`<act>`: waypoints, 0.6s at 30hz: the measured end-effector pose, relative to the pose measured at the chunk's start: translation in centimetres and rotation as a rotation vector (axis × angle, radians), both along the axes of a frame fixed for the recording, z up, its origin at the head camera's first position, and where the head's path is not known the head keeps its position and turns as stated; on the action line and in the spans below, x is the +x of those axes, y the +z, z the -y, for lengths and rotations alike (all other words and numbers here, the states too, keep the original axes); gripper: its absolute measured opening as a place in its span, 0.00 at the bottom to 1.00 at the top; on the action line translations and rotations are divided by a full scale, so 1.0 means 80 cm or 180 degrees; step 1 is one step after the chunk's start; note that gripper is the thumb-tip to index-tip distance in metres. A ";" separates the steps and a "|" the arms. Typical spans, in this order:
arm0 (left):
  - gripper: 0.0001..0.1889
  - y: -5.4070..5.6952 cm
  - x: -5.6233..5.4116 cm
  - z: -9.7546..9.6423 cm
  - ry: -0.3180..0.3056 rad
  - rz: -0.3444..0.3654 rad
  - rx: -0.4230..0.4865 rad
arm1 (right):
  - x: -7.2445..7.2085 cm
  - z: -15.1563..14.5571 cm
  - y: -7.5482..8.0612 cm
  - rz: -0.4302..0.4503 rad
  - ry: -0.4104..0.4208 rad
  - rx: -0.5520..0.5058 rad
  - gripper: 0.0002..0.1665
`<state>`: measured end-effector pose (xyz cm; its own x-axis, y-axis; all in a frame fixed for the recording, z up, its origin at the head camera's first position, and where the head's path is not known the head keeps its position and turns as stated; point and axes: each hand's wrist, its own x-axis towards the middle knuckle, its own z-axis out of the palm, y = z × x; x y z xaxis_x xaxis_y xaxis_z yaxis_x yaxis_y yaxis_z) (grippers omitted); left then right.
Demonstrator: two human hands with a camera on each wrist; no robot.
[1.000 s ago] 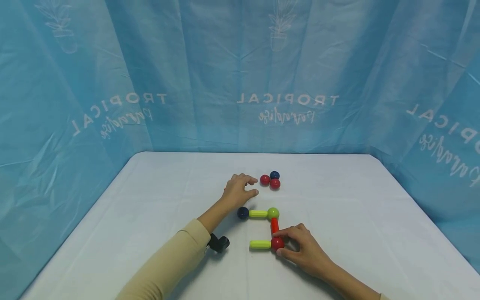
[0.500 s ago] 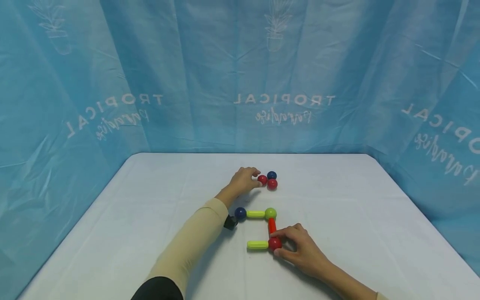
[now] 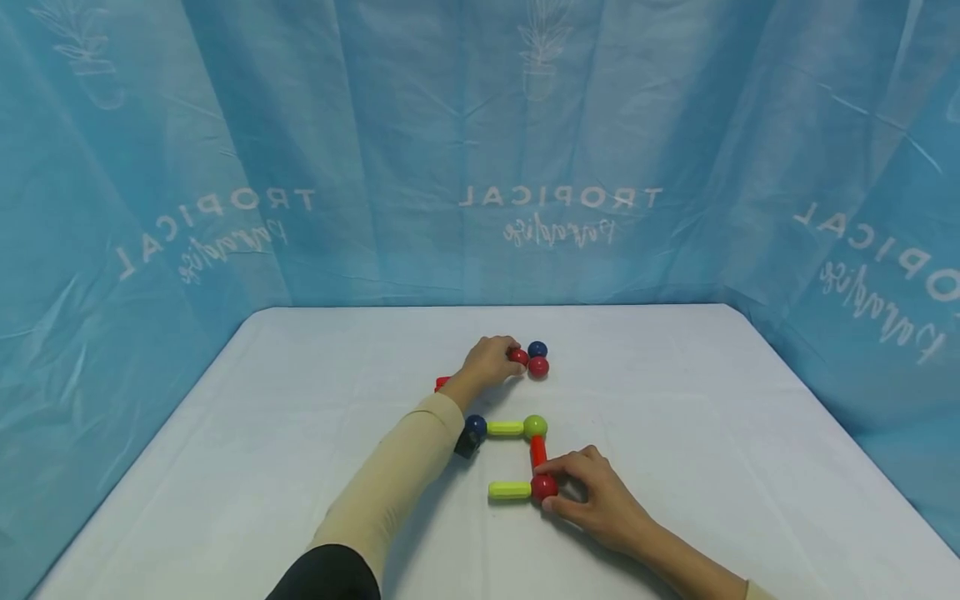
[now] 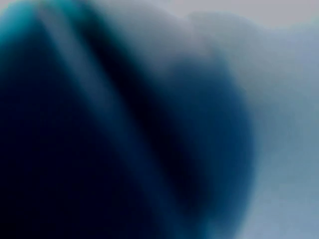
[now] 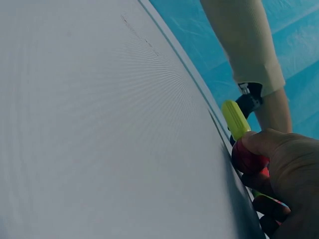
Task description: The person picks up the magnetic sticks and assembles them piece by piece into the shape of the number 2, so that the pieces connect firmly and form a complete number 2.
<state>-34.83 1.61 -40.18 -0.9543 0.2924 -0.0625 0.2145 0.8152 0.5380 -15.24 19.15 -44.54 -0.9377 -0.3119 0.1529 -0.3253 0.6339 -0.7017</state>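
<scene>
In the head view my left hand point(image 3: 489, 362) pinches a glossy red ball point(image 3: 518, 356) between thumb and fingers. Beside that ball lie a second red ball point(image 3: 538, 367) and a blue ball point(image 3: 537, 350). My right hand point(image 3: 596, 498) grips the red corner ball point(image 3: 544, 487) of a joined stick-and-ball piece. From this corner run a yellow-green stick point(image 3: 509, 491) and a red stick point(image 3: 538, 451). The red one leads up to a green ball point(image 3: 536, 427), then another yellow-green stick point(image 3: 505, 428) reaches a dark blue ball point(image 3: 476, 427). The left wrist view is only a dark blur.
Something red point(image 3: 442, 382) peeks out behind my left wrist, mostly hidden. A black wrist camera point(image 3: 467, 443) under my left forearm overlaps the dark blue ball. The white table point(image 3: 675, 375) is backed by blue curtains point(image 3: 390, 150) on the far side and both flanks.
My left hand has reached forward and right to the loose balls and taken hold of the nearest red one. The right hand keeps its grip. The whole view has shifted slightly.
</scene>
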 end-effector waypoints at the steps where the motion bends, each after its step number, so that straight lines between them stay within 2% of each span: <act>1: 0.23 -0.001 -0.001 0.000 0.0029 0.0001 0.0005 | 0.000 0.000 0.000 -0.0012 0.0003 -0.0002 0.25; 6: 0.22 0.000 -0.001 0.001 0.0134 -0.0059 0.0021 | 0.001 0.001 -0.001 -0.0028 -0.0019 -0.0016 0.25; 10: 0.22 0.013 0.005 0.015 0.0144 -0.0139 0.0095 | 0.000 0.000 -0.001 -0.0023 -0.0038 0.0027 0.25; 14: 0.23 0.031 0.018 0.042 0.0148 -0.0230 0.0220 | 0.000 0.001 0.000 -0.0033 -0.0057 0.0085 0.26; 18: 0.23 0.043 0.041 0.073 0.0196 -0.0320 0.0298 | 0.001 0.001 0.001 0.0020 -0.0082 0.0129 0.26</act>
